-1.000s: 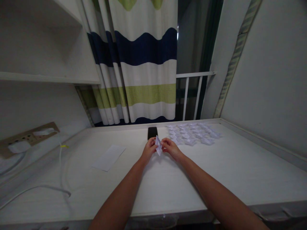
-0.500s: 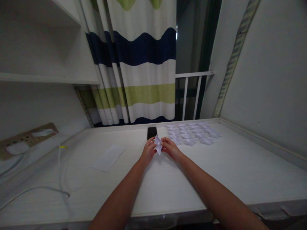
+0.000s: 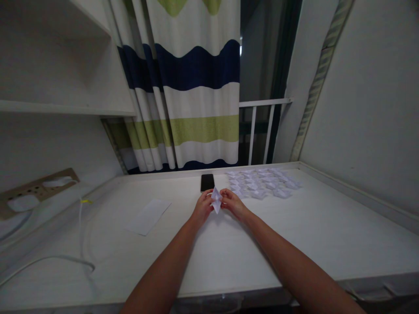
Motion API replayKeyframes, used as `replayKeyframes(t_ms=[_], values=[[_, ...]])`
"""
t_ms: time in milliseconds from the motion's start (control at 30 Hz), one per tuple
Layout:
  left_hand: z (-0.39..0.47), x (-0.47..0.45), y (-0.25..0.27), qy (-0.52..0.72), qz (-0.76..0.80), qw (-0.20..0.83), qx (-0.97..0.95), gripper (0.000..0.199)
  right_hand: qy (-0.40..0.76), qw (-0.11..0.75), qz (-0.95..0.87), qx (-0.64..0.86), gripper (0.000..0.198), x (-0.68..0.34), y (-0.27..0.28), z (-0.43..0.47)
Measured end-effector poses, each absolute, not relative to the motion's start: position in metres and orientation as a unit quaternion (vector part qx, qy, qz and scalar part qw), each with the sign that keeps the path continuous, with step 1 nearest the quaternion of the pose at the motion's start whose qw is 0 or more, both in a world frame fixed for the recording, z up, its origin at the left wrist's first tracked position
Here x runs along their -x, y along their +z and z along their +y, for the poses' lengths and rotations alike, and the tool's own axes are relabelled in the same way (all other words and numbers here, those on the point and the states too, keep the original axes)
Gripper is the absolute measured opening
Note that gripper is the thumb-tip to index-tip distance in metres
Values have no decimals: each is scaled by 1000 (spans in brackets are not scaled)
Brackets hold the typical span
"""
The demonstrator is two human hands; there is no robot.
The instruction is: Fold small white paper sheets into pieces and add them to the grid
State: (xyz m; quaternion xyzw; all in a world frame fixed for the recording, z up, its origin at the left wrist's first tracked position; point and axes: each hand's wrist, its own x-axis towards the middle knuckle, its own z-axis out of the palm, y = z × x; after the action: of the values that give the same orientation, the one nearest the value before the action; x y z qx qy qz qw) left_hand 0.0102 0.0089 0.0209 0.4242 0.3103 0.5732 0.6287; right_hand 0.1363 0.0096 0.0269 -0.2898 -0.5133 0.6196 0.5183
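Observation:
Between my two hands, a little above the white desk, is a folded white paper piece (image 3: 216,201), pointed at its upper and lower ends. My left hand (image 3: 204,204) pinches its left side. On the right side, the fingers of my right hand (image 3: 231,201) are closed on the same piece. Some fingertips are hidden behind the paper. Just beyond my left hand lies a black phone (image 3: 207,182). Several similar folded paper pieces (image 3: 257,193) sit in rows on the desk, beyond my right hand and to its right.
White paper sheets (image 3: 149,216) lie on the desk (image 3: 229,257) to the left. A white cable (image 3: 59,257) runs over the desk's left side from a power strip (image 3: 37,192) with plugs. A curtain (image 3: 203,100) hangs behind the desk, and a shelf (image 3: 65,107) juts out at upper left.
Both hands keep their hold on the folded paper piece, which has dipped very slightly in the view. Everything else on the desk stays in place.

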Motion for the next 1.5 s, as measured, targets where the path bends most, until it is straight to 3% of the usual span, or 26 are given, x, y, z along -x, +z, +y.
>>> replayKeyframes(t_ms=[467,733,1000,1500], values=[[6,-12,22,559,304,641,-429,38,640,509,-507,271,20,-137,28,7],[1,-12,27,530,320,642,-452,35,611,515,-501,334,22,-140,25,13],[10,-12,40,613,347,589,-397,26,592,517,-512,346,28,-154,49,12],[42,-85,61,550,387,587,-451,26,500,640,-408,418,18,-248,74,28]])
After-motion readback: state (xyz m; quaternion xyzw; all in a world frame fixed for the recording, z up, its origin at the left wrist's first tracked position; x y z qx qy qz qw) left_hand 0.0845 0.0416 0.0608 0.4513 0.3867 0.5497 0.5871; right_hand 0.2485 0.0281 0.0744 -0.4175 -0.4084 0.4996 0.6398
